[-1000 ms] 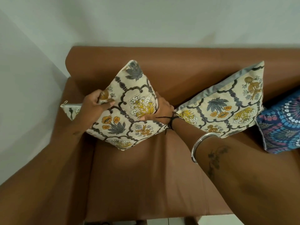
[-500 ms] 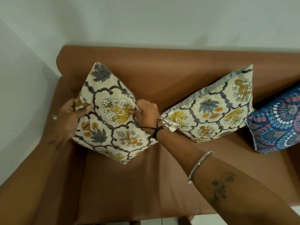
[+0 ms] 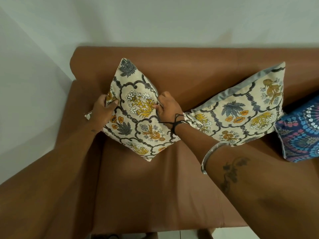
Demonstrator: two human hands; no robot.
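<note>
Cream cushion: cotton print of grey leaves and yellow and orange flowers inside dark scalloped frames. It stands diamond-wise, one corner up and one down, at the left end of the sofa seat. Its top corner lies against the backrest. Whether the bottom corner rests on the seat or hangs just above it cannot be told.
Left hand: grips the cushion's left corner, with the thumb laid across the printed face and the fingers hidden behind.
Right hand: fingers curled, pinching the cushion's right edge about halfway up, knuckles toward the camera.
Thread: black, knotted round the right wrist, loose ends trailing.
Bangle: plain silver metal, on the right forearm below the thread.
Tattoo: dark floral stem on the right forearm, just below the bangle.
Second cushion: same print, grey band along its upper left edge. It leans on the backrest to the right of the held one, and its near corner sits just behind the right wrist.
Blue cushion: blue with pink and white dotted fans, at the right margin, touching the second cushion and partly cut off.
Sofa: brown, smooth upholstery, with a rolled backrest and a broad left armrest.
Wall: pale grey-white, behind and to the left of the sofa.
Floor: pale strip below the seat's front edge.
</note>
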